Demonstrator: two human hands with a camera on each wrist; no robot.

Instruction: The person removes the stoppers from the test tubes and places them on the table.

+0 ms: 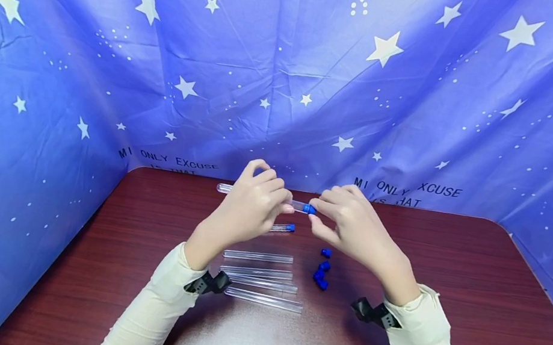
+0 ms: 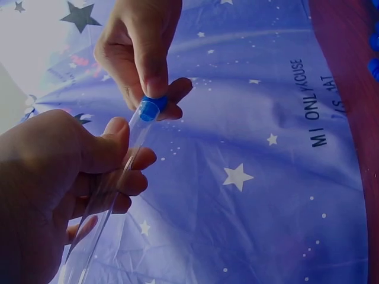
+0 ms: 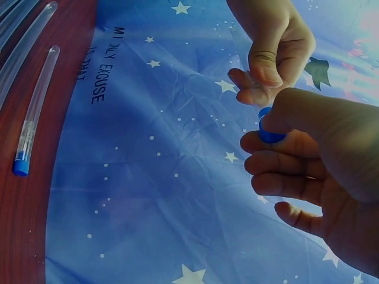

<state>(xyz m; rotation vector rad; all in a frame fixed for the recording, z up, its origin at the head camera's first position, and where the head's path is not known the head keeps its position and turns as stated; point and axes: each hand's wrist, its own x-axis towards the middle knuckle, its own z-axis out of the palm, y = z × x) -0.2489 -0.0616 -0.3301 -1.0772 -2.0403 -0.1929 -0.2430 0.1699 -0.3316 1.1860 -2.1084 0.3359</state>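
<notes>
A clear test tube lies level above the table in my left hand, its thumb and fingers wrapped around the body. At the tube's right end sits a blue cap, partly inside the mouth. My right hand pinches that cap between thumb and forefinger, as the right wrist view also shows. Below the left hand, a tube with a blue cap rests on the table, partly hidden. Several uncapped test tubes lie nearer, roughly side by side.
Several loose blue caps lie right of the uncapped tubes. The dark red wooden table ends at the back against a blue star-printed cloth, which also hangs along both sides. Dark straps with small devices sit on both wrists.
</notes>
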